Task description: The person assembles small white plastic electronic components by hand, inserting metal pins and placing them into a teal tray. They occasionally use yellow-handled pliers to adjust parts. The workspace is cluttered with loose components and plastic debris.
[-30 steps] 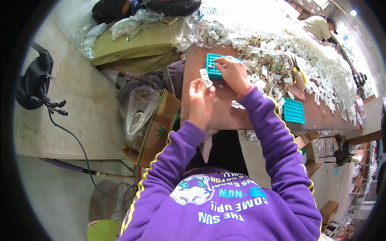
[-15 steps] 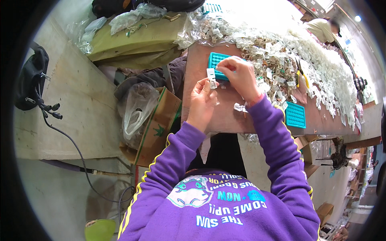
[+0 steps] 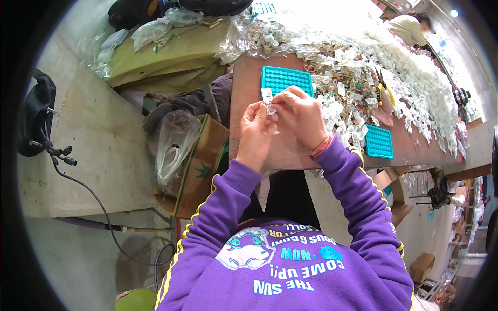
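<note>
My left hand [image 3: 255, 130] pinches a small white tag with a clear plastic part [image 3: 266, 95], held upright above the table's near left. Against it from the right side, the fingers of my right hand [image 3: 305, 118] are pressed together at the tag's lower part; whatever lies between those fingertips is hidden or too small to name. Just beyond both hands lies a teal tray [image 3: 285, 79] with rows of small hollows. Part of its near edge is covered by my right hand.
A large heap of clear and white small packets [image 3: 410, 88] spreads over the brown table [image 3: 244, 78]. Yellow-handled pliers [image 3: 385, 94] rest on it. A second teal tray [image 3: 379, 141] lies to the right. Left of the table stands a cardboard box [image 3: 199, 160] with a plastic bag. Another person [image 3: 407, 28] is far right.
My right hand has come down from above the teal tray to the tag in my left hand. The tray shows more fully now. The view has shifted slightly.
</note>
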`<state>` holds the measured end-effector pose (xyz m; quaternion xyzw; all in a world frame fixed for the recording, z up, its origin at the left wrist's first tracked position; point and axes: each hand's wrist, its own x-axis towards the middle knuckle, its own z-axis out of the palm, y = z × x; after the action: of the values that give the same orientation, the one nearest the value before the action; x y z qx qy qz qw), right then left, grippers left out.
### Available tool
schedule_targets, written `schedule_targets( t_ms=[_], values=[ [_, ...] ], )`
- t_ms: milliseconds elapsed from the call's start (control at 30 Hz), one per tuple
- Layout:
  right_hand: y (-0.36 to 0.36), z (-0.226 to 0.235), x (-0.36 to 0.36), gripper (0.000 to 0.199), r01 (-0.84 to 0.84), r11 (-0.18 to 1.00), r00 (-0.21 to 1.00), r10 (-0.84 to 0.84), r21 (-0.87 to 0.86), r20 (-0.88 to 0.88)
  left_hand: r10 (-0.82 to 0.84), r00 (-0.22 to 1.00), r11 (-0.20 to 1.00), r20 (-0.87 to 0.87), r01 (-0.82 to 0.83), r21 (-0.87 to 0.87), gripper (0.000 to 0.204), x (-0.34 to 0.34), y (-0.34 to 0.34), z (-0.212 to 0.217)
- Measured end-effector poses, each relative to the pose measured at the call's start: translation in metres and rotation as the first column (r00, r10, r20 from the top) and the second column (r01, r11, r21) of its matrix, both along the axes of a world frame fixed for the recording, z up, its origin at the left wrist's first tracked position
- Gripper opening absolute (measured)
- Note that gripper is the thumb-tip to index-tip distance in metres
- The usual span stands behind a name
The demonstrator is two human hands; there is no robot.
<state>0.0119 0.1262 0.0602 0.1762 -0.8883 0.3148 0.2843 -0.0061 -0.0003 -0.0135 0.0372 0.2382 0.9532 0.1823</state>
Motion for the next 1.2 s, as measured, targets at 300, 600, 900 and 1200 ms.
schedule_targets(
  t_ms=[300, 600, 900, 1200],
  values=[
    [0.013, 0.004, -0.001, 0.007, -0.077, 0.996, 0.99, 0.071, 0.039, 0.124, 0.009, 0.997, 0.992, -0.074, -0.017, -0.122, 0.014, 0.001, 0.004, -0.002],
    [0.012, 0.009, 0.004, 0.018, -0.104, 0.992, 0.975, 0.116, -0.071, 0.192, -0.016, 0.997, 0.997, -0.078, 0.01, -0.077, 0.015, -0.001, 0.002, -0.004],
    [0.064, 0.012, -0.077, 0.109, -0.131, 0.752, 0.899, -0.185, 0.646, 0.398, -0.017, 0.999, 1.0, -0.029, 0.018, 0.015, 0.016, 0.0, 0.0, -0.001],
    [0.092, 0.015, -0.103, 0.109, -0.293, 0.929, 0.783, 0.098, 0.225, 0.614, 0.003, 1.0, 0.998, -0.008, -0.003, 0.062, 0.017, -0.002, 0.002, -0.005]
  ],
)
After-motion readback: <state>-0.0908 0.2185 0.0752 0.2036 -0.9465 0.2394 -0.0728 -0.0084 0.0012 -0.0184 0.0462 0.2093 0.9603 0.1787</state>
